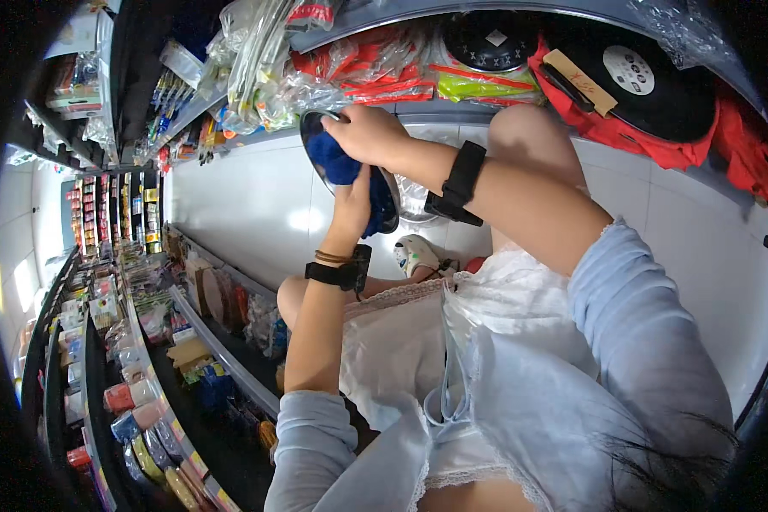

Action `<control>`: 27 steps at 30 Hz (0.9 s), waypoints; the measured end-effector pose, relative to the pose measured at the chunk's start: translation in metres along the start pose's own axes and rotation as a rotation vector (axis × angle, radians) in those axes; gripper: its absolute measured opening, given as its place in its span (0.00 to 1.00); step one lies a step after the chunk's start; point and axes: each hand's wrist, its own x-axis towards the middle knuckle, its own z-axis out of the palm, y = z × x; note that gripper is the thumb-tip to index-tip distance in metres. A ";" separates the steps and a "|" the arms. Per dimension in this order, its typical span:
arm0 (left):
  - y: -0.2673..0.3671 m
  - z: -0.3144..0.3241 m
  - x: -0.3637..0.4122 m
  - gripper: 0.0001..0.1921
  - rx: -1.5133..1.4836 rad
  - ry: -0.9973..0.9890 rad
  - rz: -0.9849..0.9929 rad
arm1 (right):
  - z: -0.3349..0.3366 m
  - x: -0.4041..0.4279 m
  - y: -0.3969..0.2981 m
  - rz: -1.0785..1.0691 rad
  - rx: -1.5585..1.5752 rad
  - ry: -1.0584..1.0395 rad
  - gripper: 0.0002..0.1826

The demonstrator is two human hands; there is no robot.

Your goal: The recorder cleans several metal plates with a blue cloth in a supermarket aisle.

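A shallow round metal dish (pixel 391 192) with a dark, shiny rim is held tilted above the floor. Bunched over it lies a dark blue cloth (pixel 325 155), part of which hangs out at the lower edge. My right hand (pixel 366 136) grips the cloth at the upper side, its thumb across the dish's rim. From the near side my left hand (pixel 352 206) holds the dish, the thumb pressed over the cloth. The fingers behind the dish are hidden. Just beyond it, a shiny, see-through round item (pixel 416 198) is on the floor, partly covered.
Red plastic-wrapped packs (pixel 365 67) fill the low shelf ahead. A black round pan (pixel 489 41) and a large black disc with a label (pixel 659 83) lie there too, beside a cardboard strip (pixel 579 83). Stocked shelves (pixel 217 349) run along the left. My bent knee (pixel 534 137) nears the shelf.
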 end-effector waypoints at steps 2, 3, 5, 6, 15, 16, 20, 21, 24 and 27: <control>0.008 0.011 -0.012 0.18 0.163 -0.069 0.137 | -0.001 0.005 0.004 0.067 0.007 0.072 0.29; 0.017 0.017 -0.021 0.18 0.287 -0.110 0.164 | -0.003 0.005 0.003 0.099 0.008 0.107 0.28; 0.018 0.033 -0.028 0.18 0.123 -0.076 0.286 | -0.011 0.011 0.006 0.116 0.139 0.167 0.28; 0.022 0.033 -0.030 0.20 0.140 -0.076 0.212 | -0.014 0.014 0.009 0.113 0.195 0.165 0.30; -0.002 0.004 0.011 0.22 -0.289 0.042 -0.349 | -0.006 0.010 0.012 0.031 0.054 0.162 0.29; -0.002 -0.001 0.014 0.22 -0.393 0.071 -0.318 | -0.004 0.008 0.009 -0.003 0.041 0.145 0.28; -0.017 -0.020 0.039 0.22 -0.556 0.150 -0.330 | 0.007 0.004 0.009 -0.091 0.035 0.146 0.25; -0.017 -0.019 0.042 0.22 -0.582 0.133 -0.342 | 0.008 0.005 0.009 -0.100 0.035 0.172 0.25; -0.027 -0.005 0.052 0.23 -0.417 0.116 -0.175 | 0.001 0.014 0.014 -0.032 0.021 0.193 0.26; -0.025 0.012 0.041 0.20 -0.079 -0.007 0.140 | -0.009 0.028 0.015 0.118 -0.060 0.169 0.25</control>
